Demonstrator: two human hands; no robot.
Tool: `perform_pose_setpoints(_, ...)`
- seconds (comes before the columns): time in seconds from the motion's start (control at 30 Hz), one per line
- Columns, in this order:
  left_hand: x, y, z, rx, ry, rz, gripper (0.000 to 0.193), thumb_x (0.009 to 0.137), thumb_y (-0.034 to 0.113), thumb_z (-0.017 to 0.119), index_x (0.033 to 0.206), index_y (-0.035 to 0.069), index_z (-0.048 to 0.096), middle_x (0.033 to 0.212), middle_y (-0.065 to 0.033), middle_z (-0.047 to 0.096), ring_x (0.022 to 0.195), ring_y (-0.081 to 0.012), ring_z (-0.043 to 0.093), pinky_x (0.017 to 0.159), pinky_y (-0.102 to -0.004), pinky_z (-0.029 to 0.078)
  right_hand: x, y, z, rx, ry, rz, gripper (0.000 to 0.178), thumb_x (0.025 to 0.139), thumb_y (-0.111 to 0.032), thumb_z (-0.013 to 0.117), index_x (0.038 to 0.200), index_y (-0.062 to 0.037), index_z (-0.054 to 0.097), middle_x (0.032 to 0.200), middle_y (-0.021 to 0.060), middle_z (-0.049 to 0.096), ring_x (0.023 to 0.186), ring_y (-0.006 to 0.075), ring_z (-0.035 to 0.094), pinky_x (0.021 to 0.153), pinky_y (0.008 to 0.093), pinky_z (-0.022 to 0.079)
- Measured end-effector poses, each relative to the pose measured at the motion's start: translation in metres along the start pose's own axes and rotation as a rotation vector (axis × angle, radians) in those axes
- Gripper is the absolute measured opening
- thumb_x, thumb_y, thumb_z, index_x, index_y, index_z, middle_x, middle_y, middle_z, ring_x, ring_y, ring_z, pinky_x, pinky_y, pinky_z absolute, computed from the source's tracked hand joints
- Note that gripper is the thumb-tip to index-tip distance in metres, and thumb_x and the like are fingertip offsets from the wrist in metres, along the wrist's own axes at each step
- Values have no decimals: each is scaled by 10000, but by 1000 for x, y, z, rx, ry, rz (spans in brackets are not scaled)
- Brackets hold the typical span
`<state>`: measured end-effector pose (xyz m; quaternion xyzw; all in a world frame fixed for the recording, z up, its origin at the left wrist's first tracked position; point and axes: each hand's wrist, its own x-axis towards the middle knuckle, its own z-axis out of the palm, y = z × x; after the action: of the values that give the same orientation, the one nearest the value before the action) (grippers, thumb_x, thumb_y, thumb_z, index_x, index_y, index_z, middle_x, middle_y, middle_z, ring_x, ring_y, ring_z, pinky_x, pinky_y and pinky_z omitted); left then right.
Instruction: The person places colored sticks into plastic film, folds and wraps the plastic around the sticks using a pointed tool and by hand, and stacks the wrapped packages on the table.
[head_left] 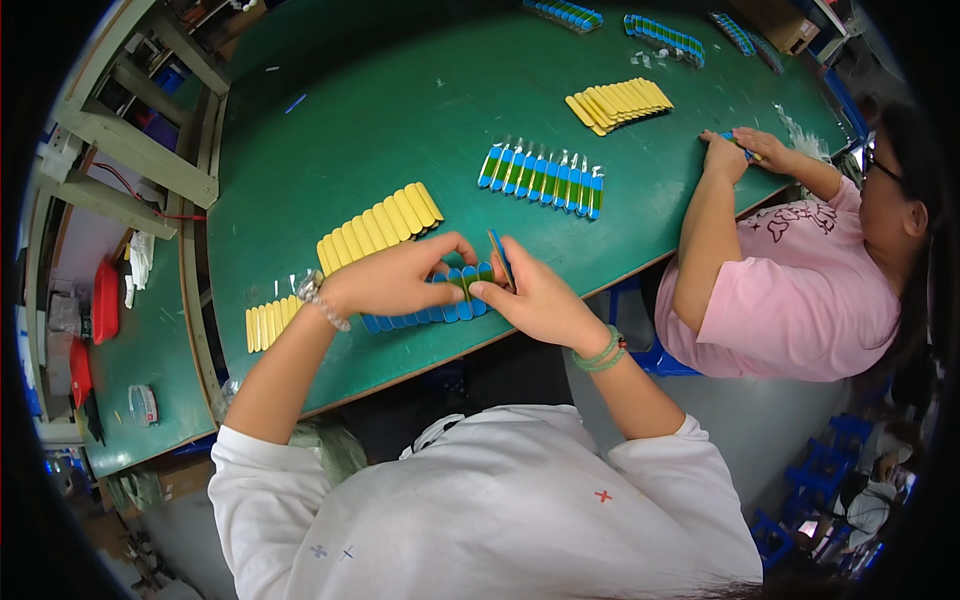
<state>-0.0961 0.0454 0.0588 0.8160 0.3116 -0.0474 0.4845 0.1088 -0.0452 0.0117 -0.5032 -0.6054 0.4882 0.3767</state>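
A: Thin, round-ended slat with a blue face (502,261). Where is it?

B: In the right hand (548,305), fingers closed on it. Seen nearly edge-on; long axis points away from the wearer, far end leaning left.

A: And the row of blue, round-ended flat slats with green middles (440,312)?

B: Just left of the right thumb, passing below the left hand (395,280). Row runs left to right; each piece's long axis points away from the wearer.

A: Left fingers?

B: Bent over the row's right end, thumb on the near side. Cannot tell whether they grip or only steady it.

A: Nearer hand?

B: For the loose slat, the right. The row's right end sits between both thumbs, so the gap from slat to row looks small; I judge the slat's angle matters most.

A: Anything beyond the fingers?

B: Row of pale yellow round-ended slats (380,228) just past the left fingers; blue-and-green row in clear wrapping (543,180) past the right. All on the green bench (380,120).
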Motion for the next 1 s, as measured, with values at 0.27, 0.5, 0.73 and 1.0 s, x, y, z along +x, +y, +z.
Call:
perform_pose_setpoints(0.27, -11, 20, 42, 473, 242, 84, 395, 816, 119, 701, 1145, 37, 499, 761, -167, 655, 701, -389, 646, 561, -480, 488, -11, 4, 8, -307, 71, -153, 393, 793, -76, 747, 962, -16, 398, 776, 175, 558, 720, 405, 575, 635, 448, 446)
perform_pose_setpoints(0.5, -12, 22, 41, 488, 371, 188, 347, 830, 100, 697, 1102, 36, 491, 731, -155, 647, 711, -379, 645, 576, -467, 500, -6, 1, 5, -261, 60, -158, 349, 819, -48, 711, 961, -13, 394, 770, 171, 557, 706, 399, 570, 621, 453, 429)
perform_pose_setpoints(0.73, -6, 25, 64, 657, 473, 122, 336, 829, 46, 677, 1100, 40, 478, 757, -163, 663, 726, -373, 659, 573, -457, 509, -7, 4, 8, -152, 106, -133, 287, 878, -88, 667, 954, -15, 400, 726, 160, 556, 638, 372, 564, 573, 424, 421)
perform_pose_setpoints(1.0, 5, 25, 12, 101, 48, 12, 440, 841, 82, 703, 1191, 51, 439, 775, -170, 668, 759, -370, 671, 642, -434, 498, -2, -3, 5, -167, 81, -76, 271, 888, -117, 665, 940, -15, 420, 725, 128, 569, 610, 292, 567, 573, 399, 434)
